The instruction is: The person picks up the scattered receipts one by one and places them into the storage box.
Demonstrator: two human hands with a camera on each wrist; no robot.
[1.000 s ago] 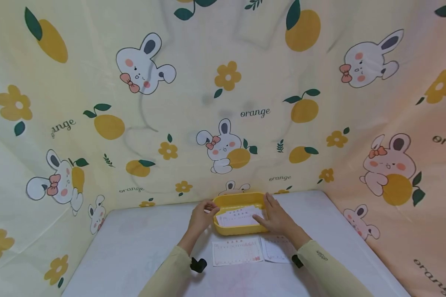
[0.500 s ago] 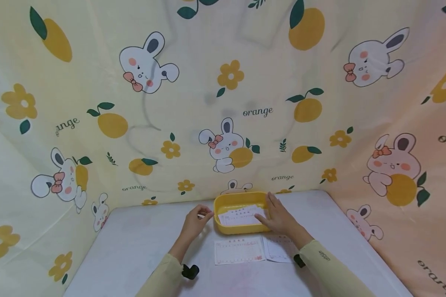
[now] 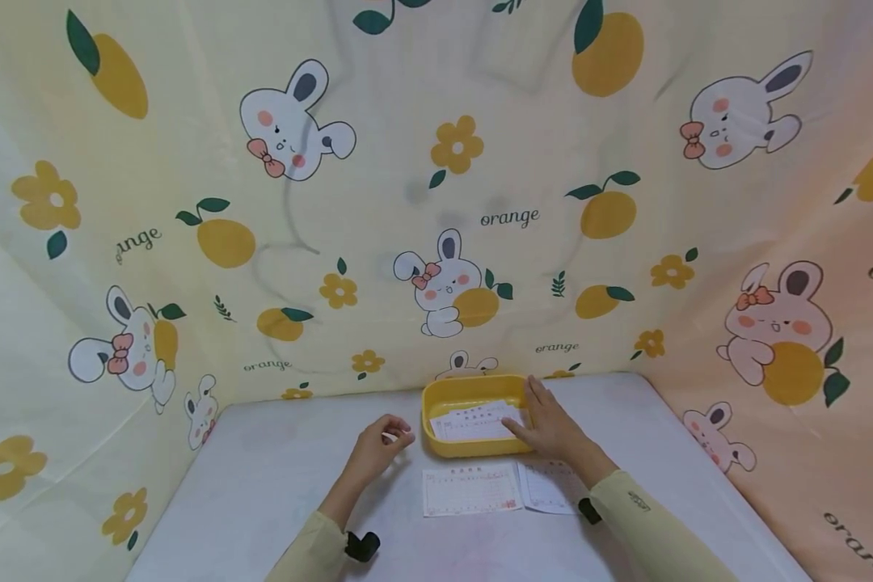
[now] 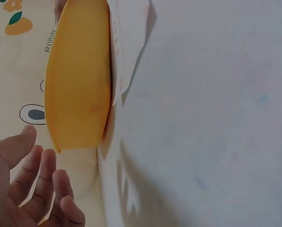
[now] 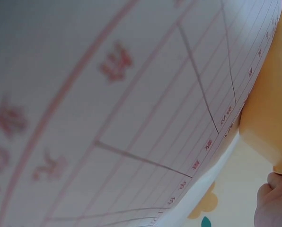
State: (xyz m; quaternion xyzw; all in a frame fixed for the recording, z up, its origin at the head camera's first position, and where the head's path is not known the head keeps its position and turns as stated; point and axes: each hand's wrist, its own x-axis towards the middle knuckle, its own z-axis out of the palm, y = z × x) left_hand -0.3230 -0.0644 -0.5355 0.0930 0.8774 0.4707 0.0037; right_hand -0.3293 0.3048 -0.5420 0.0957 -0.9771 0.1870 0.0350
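A yellow plastic tray point(image 3: 473, 447) stands at the back of the table, holding several white printed paper forms point(image 3: 466, 423). My right hand point(image 3: 558, 427) rests against its right side, fingers straight along the wall and thumb reaching over the rim above the forms. In the right wrist view, part of that hand point(image 5: 276, 203) shows at the tray's edge. My left hand point(image 3: 380, 446) is a short way left of the tray, fingers loosely bent and holding nothing. The left wrist view has the hand point(image 4: 32, 189) apart from the tray's end wall point(image 4: 79, 94).
In front of the tray lie a paper form point(image 3: 471, 490) with red print and a second form point(image 3: 549, 487), partly covered by my right wrist. The white table point(image 3: 284, 477) backs onto a curtain point(image 3: 378, 202) printed with rabbits and oranges.
My left hand has let go of the tray's left side and drawn back to the left, toward me. My right hand has stayed at the tray's right side.
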